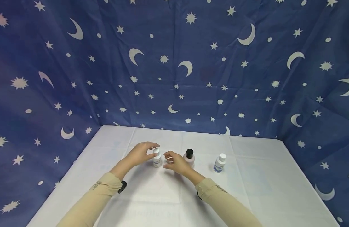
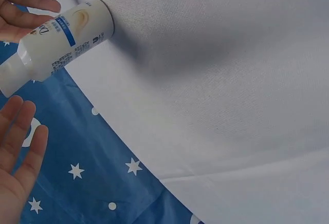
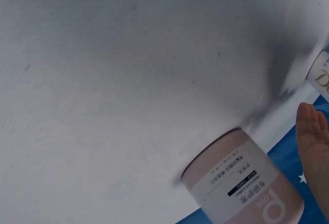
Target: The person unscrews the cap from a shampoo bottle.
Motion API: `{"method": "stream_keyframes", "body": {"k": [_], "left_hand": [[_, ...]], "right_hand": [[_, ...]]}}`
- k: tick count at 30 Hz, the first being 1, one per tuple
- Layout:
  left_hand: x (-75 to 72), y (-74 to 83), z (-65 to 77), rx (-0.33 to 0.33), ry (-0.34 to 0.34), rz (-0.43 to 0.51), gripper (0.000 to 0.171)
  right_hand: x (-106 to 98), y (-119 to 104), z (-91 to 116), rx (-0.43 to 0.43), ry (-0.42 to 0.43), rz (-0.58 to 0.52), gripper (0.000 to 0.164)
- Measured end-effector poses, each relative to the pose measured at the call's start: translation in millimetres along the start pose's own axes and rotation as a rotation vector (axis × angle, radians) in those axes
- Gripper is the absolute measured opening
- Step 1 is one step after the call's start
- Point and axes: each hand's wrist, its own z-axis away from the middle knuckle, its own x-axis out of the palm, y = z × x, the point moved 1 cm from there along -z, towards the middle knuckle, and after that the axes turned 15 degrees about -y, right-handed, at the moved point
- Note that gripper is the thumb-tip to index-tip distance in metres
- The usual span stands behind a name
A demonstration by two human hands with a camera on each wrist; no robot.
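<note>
A small white bottle with a white cap stands upright between the two hands. My left hand reaches over it, thumb and fingers spread around the cap. In the left wrist view, the left fingers are apart from this bottle, whose label carries a blue band. On its other side is my right hand, fingers loosely bent toward the bottle and nothing held. Just behind that hand stands a pink bottle with a black cap, partly covered by the hand. The right wrist view has it below the right hand.
Further right on the white-covered table stands another white bottle with a blue-marked label. A dark blue curtain with moons and stars hangs along the back and sides. A black wrist band shows at the left sleeve.
</note>
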Motion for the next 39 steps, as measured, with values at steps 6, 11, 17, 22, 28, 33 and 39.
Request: {"method": "stream_keyframes", "body": {"k": [6, 11, 17, 22, 28, 33, 39], "left_hand": [[0.1, 0.1, 0.7, 0.001, -0.028, 0.004, 0.027], [3.7, -1.7, 0.6, 0.021, -0.055, 0.015, 0.025], [0.6, -1.2, -4.6, 0.04, -0.057, 0.041, 0.026], [-2.6, -0.6, -8.8, 0.025, -0.078, 0.048, 0.025], [-4.2, -2.2, -13.6, 0.019, -0.092, 0.103, 0.023], [-5.5, -2.3, -16.5, 0.026, -0.094, 0.111, 0.022], [-3.1, -0.8, -14.0, 0.017, -0.097, 0.122, 0.022]], "right_hand": [[10, 1, -11, 0.005, -0.002, -0.05, 0.053], [18, 4, -17, 0.02, 0.003, -0.072, 0.053], [19, 3, -24, -0.002, 0.007, -0.147, 0.049], [16, 1, -28, -0.005, 0.029, -0.202, 0.043], [16, 2, -33, 0.014, 0.034, -0.185, 0.045], [17, 3, -37, -0.017, 0.048, -0.113, 0.044], [19, 3, -36, -0.052, 0.058, -0.067, 0.038]]}}
